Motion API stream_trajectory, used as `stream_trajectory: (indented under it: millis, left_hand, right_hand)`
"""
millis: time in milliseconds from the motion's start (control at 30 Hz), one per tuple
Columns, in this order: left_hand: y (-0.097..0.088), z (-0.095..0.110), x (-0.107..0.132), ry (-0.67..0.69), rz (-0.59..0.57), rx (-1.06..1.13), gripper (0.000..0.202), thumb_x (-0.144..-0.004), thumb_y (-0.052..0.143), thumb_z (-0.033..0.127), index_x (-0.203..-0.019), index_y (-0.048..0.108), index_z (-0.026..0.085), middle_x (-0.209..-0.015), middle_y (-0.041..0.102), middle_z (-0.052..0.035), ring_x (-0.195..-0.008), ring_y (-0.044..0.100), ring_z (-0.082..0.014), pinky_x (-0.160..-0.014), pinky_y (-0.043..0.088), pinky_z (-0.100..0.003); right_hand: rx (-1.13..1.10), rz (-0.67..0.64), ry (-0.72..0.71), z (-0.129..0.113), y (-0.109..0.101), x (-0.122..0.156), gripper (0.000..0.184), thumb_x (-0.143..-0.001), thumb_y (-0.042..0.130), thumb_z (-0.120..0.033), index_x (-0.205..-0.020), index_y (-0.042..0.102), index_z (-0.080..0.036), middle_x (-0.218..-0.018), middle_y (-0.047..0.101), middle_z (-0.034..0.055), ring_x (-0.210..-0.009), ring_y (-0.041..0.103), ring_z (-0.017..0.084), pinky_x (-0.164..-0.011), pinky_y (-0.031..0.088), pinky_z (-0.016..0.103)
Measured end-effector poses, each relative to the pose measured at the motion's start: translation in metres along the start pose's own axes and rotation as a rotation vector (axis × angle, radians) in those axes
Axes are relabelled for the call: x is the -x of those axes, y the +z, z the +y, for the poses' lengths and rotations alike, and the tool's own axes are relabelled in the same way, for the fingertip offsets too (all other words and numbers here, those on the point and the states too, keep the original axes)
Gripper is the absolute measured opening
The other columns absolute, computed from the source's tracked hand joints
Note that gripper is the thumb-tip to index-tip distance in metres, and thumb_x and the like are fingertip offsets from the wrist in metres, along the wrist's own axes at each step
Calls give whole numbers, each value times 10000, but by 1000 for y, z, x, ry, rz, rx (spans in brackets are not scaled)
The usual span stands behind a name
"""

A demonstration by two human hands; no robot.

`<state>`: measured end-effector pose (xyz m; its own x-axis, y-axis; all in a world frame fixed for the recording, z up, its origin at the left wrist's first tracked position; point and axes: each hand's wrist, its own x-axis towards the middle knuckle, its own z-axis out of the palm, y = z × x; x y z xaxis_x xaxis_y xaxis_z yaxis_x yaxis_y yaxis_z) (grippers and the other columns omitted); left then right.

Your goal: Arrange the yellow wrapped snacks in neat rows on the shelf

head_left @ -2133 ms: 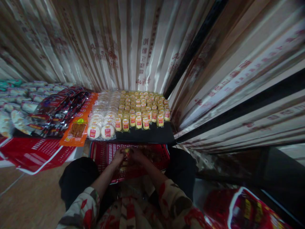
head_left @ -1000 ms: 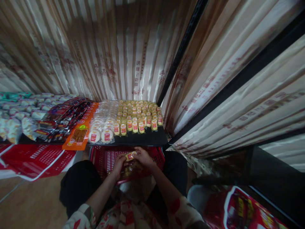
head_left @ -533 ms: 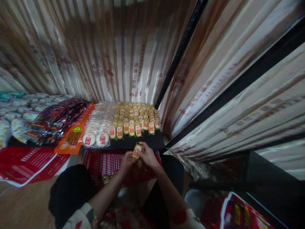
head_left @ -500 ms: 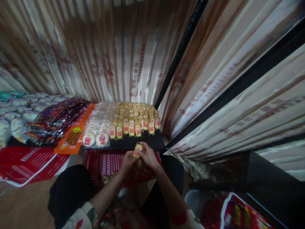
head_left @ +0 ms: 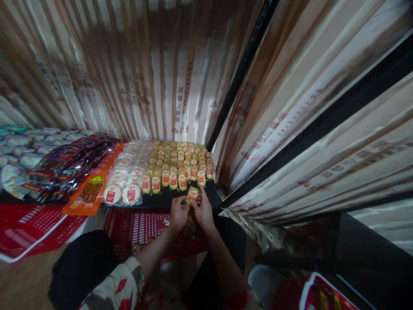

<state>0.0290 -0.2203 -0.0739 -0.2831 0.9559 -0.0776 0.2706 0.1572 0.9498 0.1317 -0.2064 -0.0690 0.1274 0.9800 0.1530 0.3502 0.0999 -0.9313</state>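
Between both hands is a small yellow wrapped cake (head_left: 192,194) with an orange and red label, at the front edge of the black shelf (head_left: 163,199). My left hand (head_left: 179,214) is closed on its lower left side. My right hand (head_left: 203,211) grips it from the right, thumb on the front. Just beyond stand rows of similar yellow wrapped cakes (head_left: 173,180). Under my wrists is a red basket (head_left: 121,226) with several wrapped pieces in it, partly hidden by my forearms.
Left of the yellow cakes are round white wrapped cakes (head_left: 131,193), an orange snack packet (head_left: 88,193), dark red packets (head_left: 72,159) and white packets (head_left: 30,160). A patterned curtain (head_left: 161,86) hangs behind, with a black post (head_left: 238,77) at the corner. A red bag (head_left: 35,228) hangs at left.
Both hands have moved forward with the yellow cake, from above the basket to the shelf's front edge. The view has shifted slightly.
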Motion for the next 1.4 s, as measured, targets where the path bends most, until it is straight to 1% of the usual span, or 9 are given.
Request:
stream_trajectory:
  millis: [133,333,500,700,867,1067,1200,1300,1400]
  left_hand:
    - [7,4,-5,117,6,-84,340,-740,464,44,-1038,586,152,-1046,561,-79,-737,585,-101,-817,509,-289]
    - [16,6,-8,269,-34,-75,457,-715,367,-11,-1117,530,129,-1102,557,-106,-860,606,-129,-871,497,-310]
    - [14,8,-14,295,-59,-132,532,-676,355,-25,-1153,529,135,-1198,537,-112,-1012,579,-156,-950,464,-327]
    - [5,6,-21,290,-8,-292,559,-665,377,-16,-1185,544,101,-1280,503,-131,-1219,457,-211,-1072,357,-362]
    - [1,6,-22,301,-42,-337,577,-669,394,-2,-1217,532,117,-1306,494,-119,-1251,428,-212,-1087,337,-370]
    - [-3,14,-26,344,-48,-361,563,-670,403,3,-1194,557,139,-1310,502,-106,-1254,419,-218,-1088,336,-388]
    - [-6,16,-28,379,-52,-412,530,-660,406,-10,-1131,591,147,-1262,541,-102,-1220,443,-227,-1075,350,-416]
    - [-6,14,-28,403,-65,-431,513,-648,411,-15,-1089,607,161,-1235,559,-88,-1207,450,-224,-1069,356,-419]
    - [-8,11,-28,403,-80,-447,486,-653,409,-14,-1067,614,136,-1233,558,-104,-1206,451,-223,-1069,357,-407]
  right_hand:
    - [68,64,-18,0,-1,-18,568,-734,547,-224,-1287,424,-177,-985,632,73,-798,631,174,-753,528,334]
    - [95,124,-21,0,4,-38,421,-749,543,-230,-1159,462,-179,-994,648,83,-814,640,178,-752,524,324]
    - [159,144,-58,2,10,-49,371,-767,521,-217,-1129,459,-169,-1010,632,103,-824,630,182,-756,520,329]
    - [217,174,-99,3,9,-60,344,-786,500,-210,-1126,475,-162,-1021,628,107,-847,617,184,-776,508,327]
    - [234,173,-110,2,11,-60,355,-789,501,-226,-1137,490,-160,-1020,633,107,-852,618,187,-790,502,333]
    - [258,83,-119,-1,15,-55,331,-799,476,-202,-1127,517,-181,-983,653,72,-841,630,175,-795,500,328]
    - [285,97,-94,-1,18,-54,363,-814,457,-199,-1175,491,-175,-988,648,82,-844,633,185,-780,503,338]
    - [315,102,-114,-3,19,-55,376,-818,446,-182,-1193,474,-169,-1011,640,94,-877,625,190,-803,495,344]
    - [389,121,-139,-8,15,-57,381,-819,449,-173,-1199,471,-173,-1032,638,99,-924,611,203,-825,483,348]
